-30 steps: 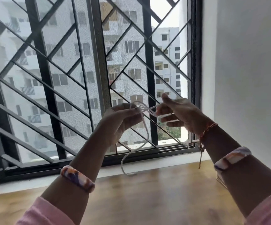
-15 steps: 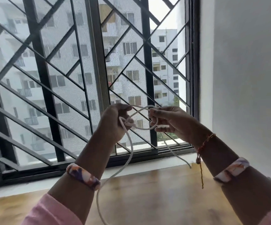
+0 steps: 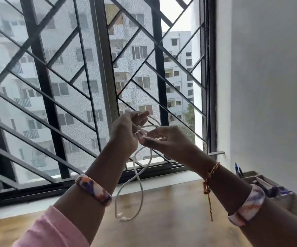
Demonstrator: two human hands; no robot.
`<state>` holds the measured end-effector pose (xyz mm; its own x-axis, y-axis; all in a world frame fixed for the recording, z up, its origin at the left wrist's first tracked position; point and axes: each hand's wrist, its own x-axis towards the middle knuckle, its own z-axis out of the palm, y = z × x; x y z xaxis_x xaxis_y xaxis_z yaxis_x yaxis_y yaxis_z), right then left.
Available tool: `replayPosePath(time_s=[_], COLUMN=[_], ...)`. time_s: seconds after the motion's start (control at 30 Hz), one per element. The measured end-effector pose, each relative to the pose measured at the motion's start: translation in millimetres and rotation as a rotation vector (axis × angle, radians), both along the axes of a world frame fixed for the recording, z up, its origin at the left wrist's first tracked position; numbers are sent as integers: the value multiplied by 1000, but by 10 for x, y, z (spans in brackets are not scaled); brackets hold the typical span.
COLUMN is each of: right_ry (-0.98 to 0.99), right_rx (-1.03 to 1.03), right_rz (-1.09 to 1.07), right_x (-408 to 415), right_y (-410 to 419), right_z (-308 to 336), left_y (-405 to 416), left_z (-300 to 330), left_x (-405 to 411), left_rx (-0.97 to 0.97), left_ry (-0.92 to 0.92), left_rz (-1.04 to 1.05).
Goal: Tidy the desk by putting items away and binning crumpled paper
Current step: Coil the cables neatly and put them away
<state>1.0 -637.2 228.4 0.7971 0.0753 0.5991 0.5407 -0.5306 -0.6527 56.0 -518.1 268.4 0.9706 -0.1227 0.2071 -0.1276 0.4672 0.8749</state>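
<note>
A thin white cable (image 3: 138,177) hangs in loops between both raised hands, in front of the window. My left hand (image 3: 125,133) grips coils of it with curled fingers. My right hand (image 3: 169,139) pinches a strand just beside the left hand, fingertips nearly touching it. The cable's lower loops dangle above the wooden desk (image 3: 165,211), and its connector ends (image 3: 124,217) hang near the desk surface.
A grey desk organiser (image 3: 261,180) with blue pens (image 3: 238,171) stands at the right by the white wall. A barred window (image 3: 97,86) and its sill run along the far edge of the desk.
Both hands have dropped lower and come closer together. More cable loops are gathered in the left hand, and the hanging part now forms a long loop with the ends showing.
</note>
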Motion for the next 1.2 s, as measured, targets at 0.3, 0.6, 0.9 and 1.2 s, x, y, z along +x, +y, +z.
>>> replayPosePath(time_s=[0.3,0.6,0.9,1.2], right_ry=[-134,-2,35,-77], right_rx=[336,188,71,214], right_rz=[-62,-132,107,29], right_x=[-26,1,-12,19], right_y=[-109,-338,-370,-434], right_z=[22,91,33,-71], left_y=[163,180,64,291], left_z=[-38,-90,-76,-77], left_x=[-107,9,19,63], left_rx=[411,856,828,107], left_ry=[-320,-868,-988,-75], left_rz=[-261,288,568,-20])
